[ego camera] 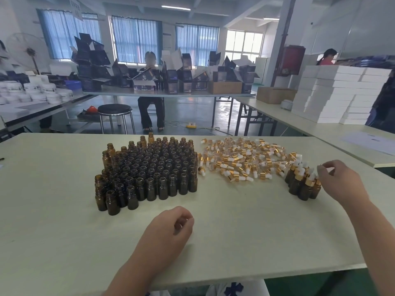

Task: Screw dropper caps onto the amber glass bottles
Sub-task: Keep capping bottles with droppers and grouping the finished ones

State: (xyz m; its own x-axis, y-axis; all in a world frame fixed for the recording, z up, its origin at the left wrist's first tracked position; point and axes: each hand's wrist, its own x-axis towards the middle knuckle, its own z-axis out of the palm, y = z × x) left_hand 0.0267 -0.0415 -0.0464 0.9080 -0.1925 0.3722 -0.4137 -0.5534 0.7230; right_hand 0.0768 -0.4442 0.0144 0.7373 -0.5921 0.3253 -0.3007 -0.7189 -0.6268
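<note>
fingers (185, 218) of the left hand (168, 229) are loosely curled above the pale, smooth table (235, 236), with nothing held. the right hand (339, 182) is bent at the capped bottles (303, 185), roughly eight; whether a cap is pinched cannot be told. open amber bottles (149, 167), about a hundred and too dense for an exact count, are packed upright at left. gold-collared droppers (239, 161) with white bulbs are heaped between the two groups. one round black stool (115, 110) is seen beyond.

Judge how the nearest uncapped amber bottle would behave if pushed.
The nearest uncapped bottle stands upright, narrow and tall, so a high push would probably tip it. On its side it would likely roll. It looks like rigid glass, probably breakable.
</note>
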